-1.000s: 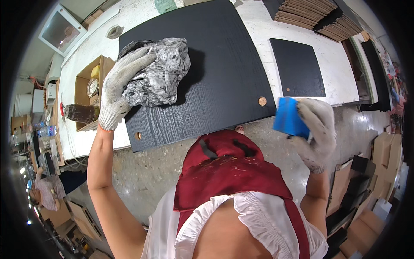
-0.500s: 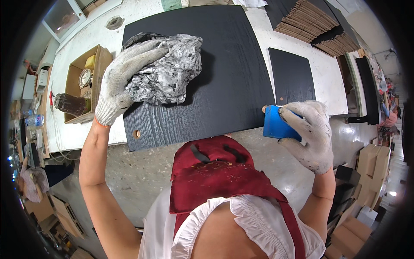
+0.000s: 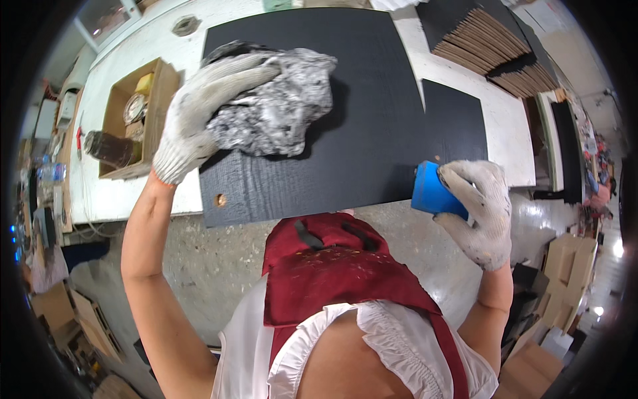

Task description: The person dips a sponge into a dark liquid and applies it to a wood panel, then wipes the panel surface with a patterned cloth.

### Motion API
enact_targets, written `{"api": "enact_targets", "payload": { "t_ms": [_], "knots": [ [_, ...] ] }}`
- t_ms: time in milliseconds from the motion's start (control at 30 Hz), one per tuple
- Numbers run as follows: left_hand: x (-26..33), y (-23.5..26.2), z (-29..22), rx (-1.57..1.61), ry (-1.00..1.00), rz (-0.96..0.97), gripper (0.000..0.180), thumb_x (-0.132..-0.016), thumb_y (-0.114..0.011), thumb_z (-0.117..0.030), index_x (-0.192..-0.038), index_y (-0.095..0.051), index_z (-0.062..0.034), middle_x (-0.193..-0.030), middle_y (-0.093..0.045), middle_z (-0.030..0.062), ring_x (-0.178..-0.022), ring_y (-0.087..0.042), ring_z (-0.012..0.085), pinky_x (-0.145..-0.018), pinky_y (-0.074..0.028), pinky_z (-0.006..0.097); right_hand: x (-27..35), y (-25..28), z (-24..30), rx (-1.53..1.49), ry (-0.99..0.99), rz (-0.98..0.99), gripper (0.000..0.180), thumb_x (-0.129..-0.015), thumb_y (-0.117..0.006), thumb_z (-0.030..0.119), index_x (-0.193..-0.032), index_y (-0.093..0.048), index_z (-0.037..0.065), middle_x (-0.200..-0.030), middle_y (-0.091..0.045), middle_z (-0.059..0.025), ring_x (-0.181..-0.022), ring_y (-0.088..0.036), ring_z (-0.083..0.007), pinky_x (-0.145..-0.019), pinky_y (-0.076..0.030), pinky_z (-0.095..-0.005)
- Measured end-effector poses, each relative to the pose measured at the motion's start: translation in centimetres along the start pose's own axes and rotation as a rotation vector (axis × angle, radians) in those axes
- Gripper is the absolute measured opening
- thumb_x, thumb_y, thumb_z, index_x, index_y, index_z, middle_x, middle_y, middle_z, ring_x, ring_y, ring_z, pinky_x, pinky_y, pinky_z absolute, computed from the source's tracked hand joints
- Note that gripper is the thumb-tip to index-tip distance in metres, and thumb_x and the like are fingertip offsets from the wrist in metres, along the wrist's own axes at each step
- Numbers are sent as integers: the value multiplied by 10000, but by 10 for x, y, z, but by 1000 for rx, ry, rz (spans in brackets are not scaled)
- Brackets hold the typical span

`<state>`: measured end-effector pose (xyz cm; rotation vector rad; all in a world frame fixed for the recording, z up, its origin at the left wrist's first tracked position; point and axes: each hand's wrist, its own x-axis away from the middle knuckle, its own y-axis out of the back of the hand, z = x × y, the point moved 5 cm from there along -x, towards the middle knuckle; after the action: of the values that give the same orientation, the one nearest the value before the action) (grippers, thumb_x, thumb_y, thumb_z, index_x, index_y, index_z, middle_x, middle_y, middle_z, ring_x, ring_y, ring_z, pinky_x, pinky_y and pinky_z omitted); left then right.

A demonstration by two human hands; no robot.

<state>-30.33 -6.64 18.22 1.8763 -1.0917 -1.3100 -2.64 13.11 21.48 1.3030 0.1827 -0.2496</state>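
Observation:
A large black wood-grain board lies on the white bench, its front edge overhanging slightly. My left hand, in a white knit glove, is closed on a crumpled rag stained black and grey, pressed onto the board's left half. My gloved right hand grips a blue block, probably a sanding block, between thumb and fingers at the board's front right corner. Near the front left corner a small round hole shows bare wood. The board's face under the rag is hidden.
Left of the board stands an open wooden box holding a dark jar and a yellow piece. A smaller black panel lies to the right. Behind it are stacked dark panels. Cardboard boxes stand at the right.
The board and the rag under my left hand have shifted a little right, narrowing the gap to the smaller panel. My right hand's blue block has tilted and moved slightly right.

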Motion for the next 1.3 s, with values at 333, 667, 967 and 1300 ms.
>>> {"api": "enact_targets", "payload": {
  "t_ms": [333, 667, 967, 1300],
  "knots": [
    [0, -13, 6, 89, -241, -128, 646, -624, -522, -72, -1265, -605, -72, -1268, -605, 157, -1217, -541, 295, -1130, -332, 422, -34, -28, 79, -91, 213, -43, 533, -617, -736, 276, -1087, -661, 35, -1111, -619, -127, -985, -570, -304, -932, -408, -478],
    [-3, -14, 6, 138, -224, -201, 616, -623, -551, -66, -1235, -623, -73, -1232, -621, 171, -1217, -543, 288, -1111, -354, 407, -94, -78, 156, 19, 365, 9, 514, -721, -741, 319, -1165, -624, 88, -1058, -570, -72, -956, -552, -283, -918, -382, -474],
    [-1, -19, 12, 144, -256, -238, 627, -633, -568, -61, -1254, -621, -124, -1241, -624, 132, -1215, -548, 279, -1069, -406, 393, -99, -73, 151, 1, 399, 10, 533, -703, -761, 300, -1165, -631, 69, -1073, -586, -82, -965, -550, -274, -916, -383, -434],
    [-1, -18, 10, 260, -243, -221, 605, -634, -554, -63, -1230, -640, -121, -1225, -633, 138, -1210, -553, 276, -1075, -400, 392, -64, -22, 87, -388, 15, -212, 509, -619, -583, 116, -1088, -656, -66, -1084, -646, -209, -1008, -603, -323, -923, -466, -420]
  ]
}}
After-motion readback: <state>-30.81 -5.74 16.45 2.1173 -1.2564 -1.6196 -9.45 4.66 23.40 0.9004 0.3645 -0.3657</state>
